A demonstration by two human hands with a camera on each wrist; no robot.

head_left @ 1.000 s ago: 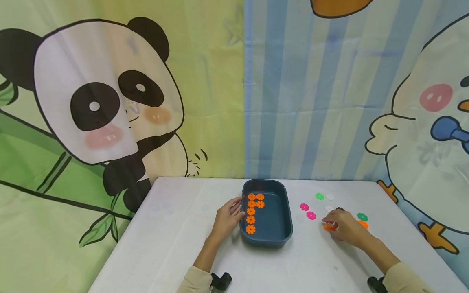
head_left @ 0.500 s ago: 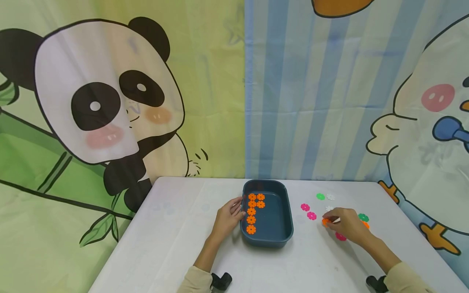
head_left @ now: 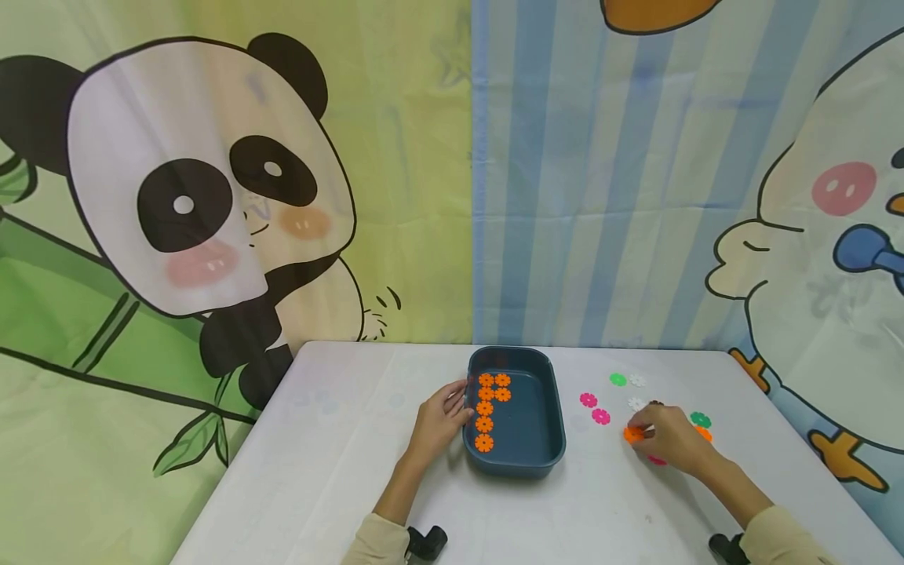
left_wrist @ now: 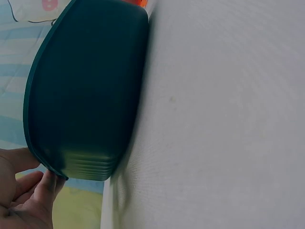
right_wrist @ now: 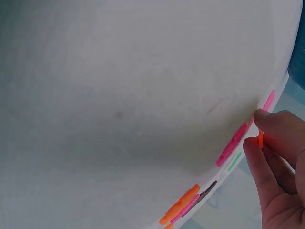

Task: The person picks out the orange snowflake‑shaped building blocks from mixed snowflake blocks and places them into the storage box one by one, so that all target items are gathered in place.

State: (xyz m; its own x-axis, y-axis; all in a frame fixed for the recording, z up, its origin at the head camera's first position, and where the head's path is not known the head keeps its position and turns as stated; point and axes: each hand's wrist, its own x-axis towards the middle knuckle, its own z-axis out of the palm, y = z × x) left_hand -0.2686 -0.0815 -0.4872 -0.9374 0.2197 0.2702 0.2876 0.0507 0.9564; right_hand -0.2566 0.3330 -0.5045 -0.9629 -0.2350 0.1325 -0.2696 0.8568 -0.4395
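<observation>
Along the left side of a blue tray [head_left: 531, 416], the left hand [head_left: 436, 424] pinches the rim (the left wrist view alone shows ridges on the outer wall). Inside lie seven orange discs [head_left: 483, 408], five in a column, two beside its far end. On the tabletop [head_left: 586, 479] to the right are two pink discs [head_left: 601, 417], then a light green disc [head_left: 617, 380]. Farther right, the right hand [head_left: 671, 437] pinches a single orange disc [head_left: 632, 435]; the right wrist view shows plainly a dark disc [right_wrist: 202, 196], mostly covered in the head view.
</observation>
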